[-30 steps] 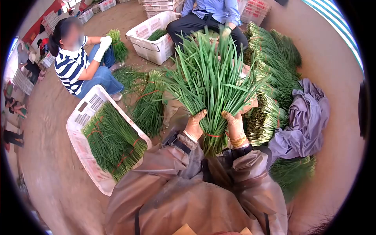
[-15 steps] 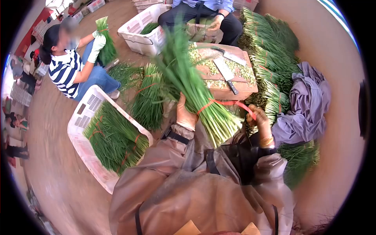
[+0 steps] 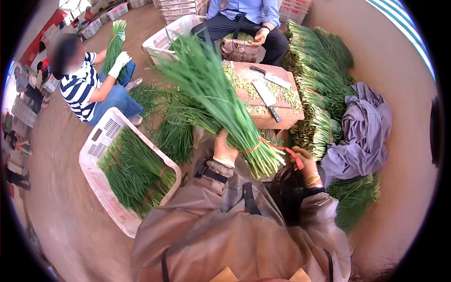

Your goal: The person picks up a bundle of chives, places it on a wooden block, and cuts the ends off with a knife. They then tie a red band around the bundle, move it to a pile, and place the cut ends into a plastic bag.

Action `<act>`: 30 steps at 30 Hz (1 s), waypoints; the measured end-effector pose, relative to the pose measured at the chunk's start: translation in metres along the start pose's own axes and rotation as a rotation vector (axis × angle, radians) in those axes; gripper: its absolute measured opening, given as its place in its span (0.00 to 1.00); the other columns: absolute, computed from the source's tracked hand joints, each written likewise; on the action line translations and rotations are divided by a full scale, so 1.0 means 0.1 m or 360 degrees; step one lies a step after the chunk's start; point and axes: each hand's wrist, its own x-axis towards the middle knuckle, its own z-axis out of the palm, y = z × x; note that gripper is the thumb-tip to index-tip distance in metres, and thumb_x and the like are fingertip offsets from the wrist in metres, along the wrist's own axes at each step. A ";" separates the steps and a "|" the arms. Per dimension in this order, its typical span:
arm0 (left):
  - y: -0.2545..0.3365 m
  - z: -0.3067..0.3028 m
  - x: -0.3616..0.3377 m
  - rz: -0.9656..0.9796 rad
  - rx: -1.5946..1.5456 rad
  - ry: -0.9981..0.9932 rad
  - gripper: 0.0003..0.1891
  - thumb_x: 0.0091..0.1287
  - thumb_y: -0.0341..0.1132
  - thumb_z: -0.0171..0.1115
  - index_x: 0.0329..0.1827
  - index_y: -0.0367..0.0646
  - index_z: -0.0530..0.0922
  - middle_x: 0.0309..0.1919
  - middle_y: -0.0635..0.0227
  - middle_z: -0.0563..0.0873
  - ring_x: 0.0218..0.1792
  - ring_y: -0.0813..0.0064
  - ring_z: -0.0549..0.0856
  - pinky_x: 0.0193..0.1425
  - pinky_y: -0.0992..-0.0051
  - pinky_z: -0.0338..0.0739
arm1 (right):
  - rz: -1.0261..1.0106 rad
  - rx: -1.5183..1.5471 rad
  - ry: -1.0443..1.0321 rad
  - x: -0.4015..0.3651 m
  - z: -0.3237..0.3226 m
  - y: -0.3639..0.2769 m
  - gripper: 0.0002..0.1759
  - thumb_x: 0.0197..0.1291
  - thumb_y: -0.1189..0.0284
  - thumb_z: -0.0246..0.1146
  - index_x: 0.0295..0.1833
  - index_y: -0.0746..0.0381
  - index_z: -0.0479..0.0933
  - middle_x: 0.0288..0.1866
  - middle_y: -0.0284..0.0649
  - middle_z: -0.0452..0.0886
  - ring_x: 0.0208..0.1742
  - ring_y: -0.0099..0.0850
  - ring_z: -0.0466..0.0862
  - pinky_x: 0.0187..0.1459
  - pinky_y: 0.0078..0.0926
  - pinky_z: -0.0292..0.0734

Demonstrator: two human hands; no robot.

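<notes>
My left hand (image 3: 225,149) is wrapped round a large bunch of long green stalks (image 3: 221,101), which slants with its leafy tops to the upper left and its pale cut ends to the lower right. A red band (image 3: 253,146) circles the bunch near those ends. My right hand (image 3: 306,165), just right of the cut ends, is closed on the loose end of the red band. Behind the bunch stands a wooden block (image 3: 277,123) with two cleavers (image 3: 266,94) and chopped bits on it.
A white crate (image 3: 89,160) of tied bunches stands at the left. Stacked bunches (image 3: 317,84) and a purple cloth (image 3: 364,127) lie at the right. One person (image 3: 80,89) sits at the left holding a bunch; another (image 3: 249,19) sits behind the block.
The bunch's leafy tops have swung left and its cut ends lie slightly further left. My right hand has moved slightly down and left with the band's end. The person at the left has lowered their head.
</notes>
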 end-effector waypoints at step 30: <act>-0.57 -0.04 -0.11 0.0061 0.0685 0.0076 0.22 0.63 0.27 0.65 0.61 0.40 0.75 0.53 0.66 0.82 0.51 0.67 0.83 0.57 0.65 0.79 | -0.0578 -0.0214 0.0208 0.18 1.70 -1.29 0.33 0.54 0.77 0.69 0.65 0.69 0.66 0.51 0.42 0.81 0.48 0.29 0.81 0.51 0.25 0.77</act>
